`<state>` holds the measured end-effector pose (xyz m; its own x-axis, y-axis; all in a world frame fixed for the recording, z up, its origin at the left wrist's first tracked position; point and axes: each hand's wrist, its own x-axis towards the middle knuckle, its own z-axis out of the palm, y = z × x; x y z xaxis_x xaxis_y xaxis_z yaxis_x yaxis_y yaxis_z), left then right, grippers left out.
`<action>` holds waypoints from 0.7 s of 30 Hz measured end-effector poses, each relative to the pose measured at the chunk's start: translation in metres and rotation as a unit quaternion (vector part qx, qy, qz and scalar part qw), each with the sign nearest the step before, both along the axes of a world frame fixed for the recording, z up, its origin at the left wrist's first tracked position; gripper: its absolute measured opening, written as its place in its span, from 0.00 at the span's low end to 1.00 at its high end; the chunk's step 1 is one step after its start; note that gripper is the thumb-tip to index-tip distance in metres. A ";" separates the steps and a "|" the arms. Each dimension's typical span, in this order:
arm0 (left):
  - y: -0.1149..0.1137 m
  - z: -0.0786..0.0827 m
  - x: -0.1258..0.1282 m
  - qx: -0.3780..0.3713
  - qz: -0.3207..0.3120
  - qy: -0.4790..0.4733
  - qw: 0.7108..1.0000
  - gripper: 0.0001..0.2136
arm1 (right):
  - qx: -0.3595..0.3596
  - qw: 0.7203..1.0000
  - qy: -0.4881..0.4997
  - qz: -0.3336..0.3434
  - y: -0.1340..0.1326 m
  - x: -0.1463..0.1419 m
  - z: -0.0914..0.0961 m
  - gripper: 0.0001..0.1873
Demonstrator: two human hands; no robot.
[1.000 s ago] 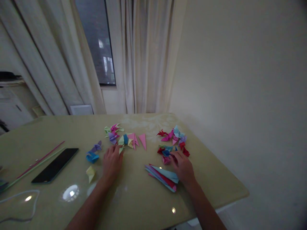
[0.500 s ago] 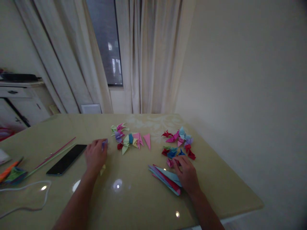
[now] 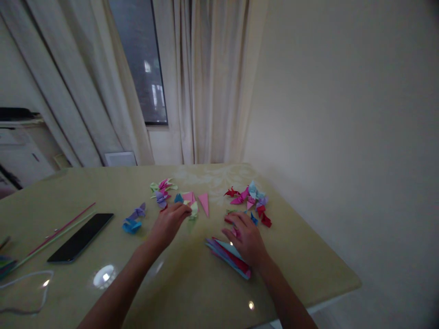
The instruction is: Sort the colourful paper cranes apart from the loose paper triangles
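Observation:
My left hand (image 3: 173, 220) reaches to the middle of the table, fingertips closed on a pale green folded paper crane (image 3: 194, 210). Close by lie a pink folded paper triangle (image 3: 204, 203), a small blue paper piece (image 3: 179, 198) and a purple paper crane (image 3: 160, 199). Over a cluster of folded paper pieces hovers my right hand (image 3: 247, 235), thumb and fingers apart. A pink paper piece (image 3: 236, 232) shows between them, partly hidden. Just below that hand rests a bundle of long folded papers (image 3: 228, 257) in blue, red and purple.
Magenta (image 3: 240, 196), light blue (image 3: 254, 189) and red (image 3: 265, 218) paper cranes sit at the right. A purple (image 3: 137, 210) and a blue crane (image 3: 131, 225) lie left of my left hand. Further left are a phone (image 3: 80, 237), thin sticks (image 3: 63, 228) and a white cable (image 3: 44, 292).
My left hand has left the purple crane beside the phone and moved right to the pale green crane. My right hand's fingers have spread over the paper pieces. The view has turned slightly right.

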<state>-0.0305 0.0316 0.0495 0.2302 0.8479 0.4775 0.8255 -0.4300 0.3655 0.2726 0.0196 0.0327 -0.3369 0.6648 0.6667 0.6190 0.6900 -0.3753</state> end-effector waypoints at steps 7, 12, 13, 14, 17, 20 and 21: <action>-0.008 0.018 0.060 0.073 -0.076 -0.041 0.994 0.08 | -0.103 0.983 -0.052 0.145 0.044 -0.046 0.031 0.11; 0.009 0.012 0.060 0.046 -0.098 -0.068 0.992 0.08 | -0.100 0.987 0.050 0.113 0.054 -0.039 0.004 0.05; 0.016 0.010 0.058 0.040 -0.098 -0.078 0.991 0.08 | -0.097 0.988 0.058 0.101 0.055 -0.034 0.001 0.06; 0.023 0.007 0.056 0.034 -0.091 -0.088 0.991 0.08 | -0.093 0.990 0.064 0.086 0.057 -0.028 -0.002 0.07; 0.048 -0.003 0.046 0.007 -0.026 -0.091 0.995 0.09 | -0.068 0.992 0.108 0.005 0.071 -0.006 -0.003 0.09; 0.073 -0.016 0.033 -0.056 0.038 -0.024 0.997 0.11 | -0.042 0.980 0.173 -0.085 0.092 0.019 -0.005 0.13; 0.078 -0.021 0.031 -0.078 0.043 0.004 0.996 0.12 | -0.039 0.975 0.190 -0.108 0.099 0.025 -0.006 0.14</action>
